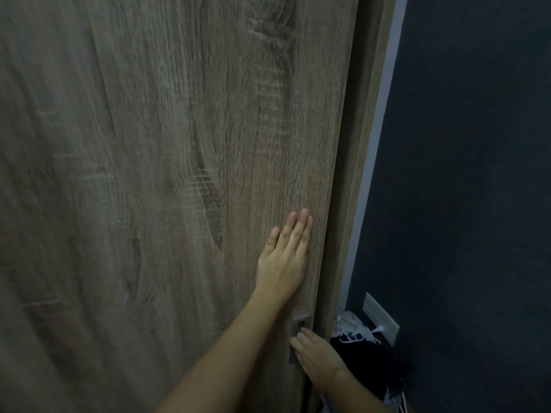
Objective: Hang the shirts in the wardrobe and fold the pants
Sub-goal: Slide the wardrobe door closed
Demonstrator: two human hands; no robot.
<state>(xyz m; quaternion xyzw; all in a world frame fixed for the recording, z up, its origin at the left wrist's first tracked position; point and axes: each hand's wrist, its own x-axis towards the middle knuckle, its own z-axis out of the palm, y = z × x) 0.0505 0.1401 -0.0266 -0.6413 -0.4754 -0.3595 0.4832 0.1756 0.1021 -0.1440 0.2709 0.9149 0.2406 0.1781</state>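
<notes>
A large wood-grain wardrobe door (167, 174) fills most of the view and looks shut against its frame. My left hand (284, 260) lies flat on the door near its right edge, fingers straight and together, pointing up. Lower down, my right hand (316, 357) has its fingers curled round the small metal handle (299, 324) at the door's right edge. No shirts or pants show on the door side.
To the right stands a dark blue wall (465, 189) with a white socket plate (380, 318) and a plugged-in cable. Dark clothes and white fabric (362, 350) lie heaped in the narrow gap between wardrobe and wall.
</notes>
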